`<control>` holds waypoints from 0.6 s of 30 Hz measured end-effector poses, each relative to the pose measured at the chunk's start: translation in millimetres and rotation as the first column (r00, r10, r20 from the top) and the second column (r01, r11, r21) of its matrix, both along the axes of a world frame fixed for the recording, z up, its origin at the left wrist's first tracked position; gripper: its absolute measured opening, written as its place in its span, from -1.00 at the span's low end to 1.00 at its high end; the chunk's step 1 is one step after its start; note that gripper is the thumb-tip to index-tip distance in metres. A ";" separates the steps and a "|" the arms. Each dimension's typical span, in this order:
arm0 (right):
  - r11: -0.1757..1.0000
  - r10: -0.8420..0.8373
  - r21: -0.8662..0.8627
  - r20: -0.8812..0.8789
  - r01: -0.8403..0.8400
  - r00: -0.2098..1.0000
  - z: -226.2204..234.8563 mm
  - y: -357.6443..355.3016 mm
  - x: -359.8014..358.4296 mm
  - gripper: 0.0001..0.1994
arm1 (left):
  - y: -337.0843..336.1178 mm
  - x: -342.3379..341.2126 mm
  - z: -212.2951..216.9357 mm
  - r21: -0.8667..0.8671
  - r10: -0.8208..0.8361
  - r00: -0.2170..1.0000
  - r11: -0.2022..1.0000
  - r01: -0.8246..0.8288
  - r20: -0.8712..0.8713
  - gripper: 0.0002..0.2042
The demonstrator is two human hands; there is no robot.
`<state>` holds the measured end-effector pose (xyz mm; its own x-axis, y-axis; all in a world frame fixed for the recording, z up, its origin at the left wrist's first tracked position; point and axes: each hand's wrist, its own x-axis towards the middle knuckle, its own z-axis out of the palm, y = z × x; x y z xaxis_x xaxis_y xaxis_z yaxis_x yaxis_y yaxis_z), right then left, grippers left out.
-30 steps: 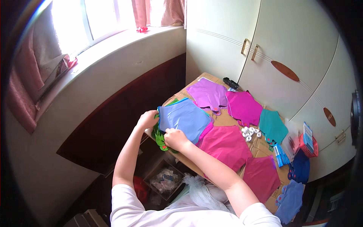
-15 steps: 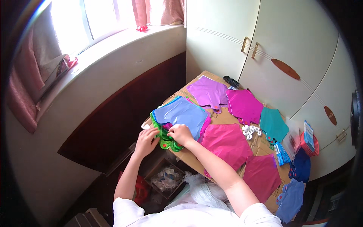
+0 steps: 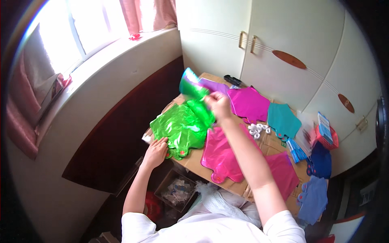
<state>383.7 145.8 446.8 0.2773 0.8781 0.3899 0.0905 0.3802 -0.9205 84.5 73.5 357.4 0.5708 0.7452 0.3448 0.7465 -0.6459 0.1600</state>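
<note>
A shiny green foil sheet (image 3: 174,123), shaped like a flat, uninflated balloon, lies at the near left of the cardboard-covered table. Along its near left edge, my left hand (image 3: 156,153) rests with fingers stretched onto the foil. My right hand (image 3: 219,106) is closed on foil sheets (image 3: 189,87) of green, blue and purple, raised above the table and smeared by motion. How many sheets it grips I cannot tell. Beneath my right forearm lies a pink foil sheet (image 3: 221,152), next to a second, darker pink one (image 3: 281,172).
Purple (image 3: 214,86), magenta (image 3: 249,104), teal (image 3: 283,120), dark blue (image 3: 320,160) and light blue (image 3: 313,200) foil piles line the cardboard (image 3: 239,188). White rings (image 3: 257,130), blue packets (image 3: 296,150) and a red basket (image 3: 330,139) stand to the right. White cabinets (image 3: 219,48) border the far side.
My right hand has lifted the blue-topped sheets up and away to the far right, baring the green foil below. My left hand has come down onto its edge. The view has shifted slightly.
</note>
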 end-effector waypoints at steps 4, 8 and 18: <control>0.918 -0.363 0.234 0.167 0.320 0.917 65.6 -44.1 110.1 -0.86 | 1.4 2.8 -2.8 -0.029 0.032 0.999 0.999 -0.033 -0.028 -0.82; 0.834 -0.510 0.354 0.199 0.424 0.837 111.7 -158.8 178.4 -0.85 | -4.4 12.6 6.7 -0.040 0.060 0.998 0.997 -0.061 -0.027 -0.80; 0.851 -0.507 0.525 0.834 0.025 -0.218 78.8 -374.3 141.5 -0.89 | -97.9 191.7 50.6 -0.261 -0.241 0.782 0.852 0.454 0.575 -0.67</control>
<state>525.2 -228.5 525.6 -0.4189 0.6593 0.6243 0.8877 0.1529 0.4342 276.2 -24.5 407.9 0.6378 0.6576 0.4010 0.2218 -0.6554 0.7220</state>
